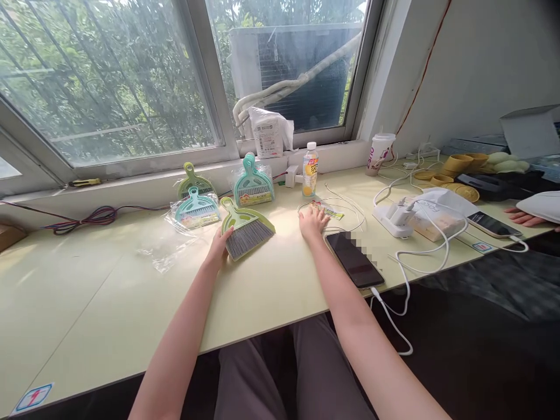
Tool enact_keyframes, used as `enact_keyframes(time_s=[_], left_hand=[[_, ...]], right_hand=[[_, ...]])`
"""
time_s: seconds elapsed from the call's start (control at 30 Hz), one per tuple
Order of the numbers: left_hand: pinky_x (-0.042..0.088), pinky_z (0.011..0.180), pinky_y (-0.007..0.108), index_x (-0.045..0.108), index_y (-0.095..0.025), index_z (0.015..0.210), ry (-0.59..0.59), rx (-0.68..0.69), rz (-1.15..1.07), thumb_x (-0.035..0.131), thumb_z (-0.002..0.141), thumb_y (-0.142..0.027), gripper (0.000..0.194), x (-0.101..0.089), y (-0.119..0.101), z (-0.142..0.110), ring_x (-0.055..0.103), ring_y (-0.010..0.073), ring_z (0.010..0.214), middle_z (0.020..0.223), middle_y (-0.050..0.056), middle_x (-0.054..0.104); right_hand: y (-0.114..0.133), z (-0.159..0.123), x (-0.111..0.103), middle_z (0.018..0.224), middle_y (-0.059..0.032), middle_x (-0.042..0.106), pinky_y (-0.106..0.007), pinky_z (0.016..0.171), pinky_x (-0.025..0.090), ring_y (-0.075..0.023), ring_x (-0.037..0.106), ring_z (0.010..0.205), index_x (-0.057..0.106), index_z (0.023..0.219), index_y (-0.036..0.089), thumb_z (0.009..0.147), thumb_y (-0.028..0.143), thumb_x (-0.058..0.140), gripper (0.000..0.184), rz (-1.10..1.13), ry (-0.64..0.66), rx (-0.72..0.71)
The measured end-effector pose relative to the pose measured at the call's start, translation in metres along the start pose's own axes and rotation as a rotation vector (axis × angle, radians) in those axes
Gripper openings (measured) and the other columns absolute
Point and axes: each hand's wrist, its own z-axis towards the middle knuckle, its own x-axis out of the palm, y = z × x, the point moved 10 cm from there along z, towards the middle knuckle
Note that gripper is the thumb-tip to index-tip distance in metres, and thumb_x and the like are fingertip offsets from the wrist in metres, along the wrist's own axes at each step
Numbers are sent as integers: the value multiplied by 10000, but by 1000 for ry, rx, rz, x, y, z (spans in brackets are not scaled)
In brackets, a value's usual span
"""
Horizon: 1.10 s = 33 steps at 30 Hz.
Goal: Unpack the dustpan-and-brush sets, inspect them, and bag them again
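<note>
My left hand (pixel 219 244) grips the near edge of a green mini broom and dustpan set (pixel 245 226) with grey bristles, lying unwrapped on the pale yellow desk (pixel 109 303). My right hand (pixel 312 222) rests on the desk with its fingers curled on a small printed label (pixel 329 210) by a thin white cable. An empty clear plastic wrapper (pixel 163 248) lies left of the left hand. Three more broom sets in wrappers (pixel 252 185) stand against the sill behind.
A black phone (pixel 353 258) on a white cable lies right of my right hand. A small drink bottle (pixel 310 170) stands by the sill. Further right are a white charger block (pixel 397 219), another phone (pixel 493 224), yellow cups, and another person's hand (pixel 523 217).
</note>
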Motion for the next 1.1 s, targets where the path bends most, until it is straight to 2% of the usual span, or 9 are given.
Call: enact_keyframes(time_s=[0.17,0.3,0.43,0.6,0.7,0.8,0.87,0.97,1.1], left_hand=[[543,808,325,593,-241,1171,-82,8,-23,664,796,-387,409,-8,1,3,661,223,986,1129,67,672],[541,799,318,599,-227,1146,-105,0,-33,660,792,-359,383,-9,1,1,661,220,968,1102,68,670],[542,779,325,606,-207,1110,-126,-21,-17,654,788,-346,353,-10,1,-2,666,226,928,1044,73,676],[536,720,291,616,-202,1088,-114,-2,-27,644,789,-317,322,-10,0,0,664,202,866,988,60,679],[540,711,301,617,-198,1073,-108,-18,-30,654,787,-340,321,-10,3,1,668,210,851,954,63,679],[553,696,328,600,-208,1099,-95,-54,-22,676,781,-391,374,-6,8,-1,676,228,839,935,69,678],[561,671,330,584,-216,1127,-69,-60,-38,691,775,-415,418,1,10,-3,679,224,830,970,75,679],[566,651,307,575,-209,1139,2,-29,-100,725,752,-431,471,16,7,-8,677,204,828,1047,86,678],[553,661,250,570,-196,1140,38,24,-152,770,712,-424,524,24,1,-12,671,174,860,1097,80,673]], right_hand=[[7,1,8,1168,-234,620,-552,1011,308,-344,521,1162,623,1145,129,940,249,414,317,34,-23,-73],[7,2,3,1180,-218,611,-531,994,316,-335,510,1143,632,1116,154,901,266,516,268,11,-82,-83],[16,-2,16,1291,-193,574,-530,1047,259,-324,475,1215,655,1129,168,900,356,549,315,-39,28,-170],[33,-10,20,1106,-165,687,-471,1049,280,-273,584,1076,685,1113,162,911,297,542,282,9,99,-250],[43,-13,13,1042,-129,720,-422,1031,323,-245,621,1026,679,1150,196,927,324,513,307,151,97,-217],[60,-26,3,1174,-96,693,-336,928,432,-223,629,1071,594,1286,226,966,387,415,400,403,92,-189],[83,-43,-4,1279,-69,643,-314,918,456,-211,611,1135,540,1345,246,980,407,376,431,532,96,-264],[125,-80,-1,1332,-35,609,-364,1048,395,-215,552,1237,529,1357,283,970,414,421,423,548,178,-472],[159,-122,19,1498,-21,430,-541,1178,149,-233,343,1418,464,1406,311,953,403,483,462,482,369,-655]])
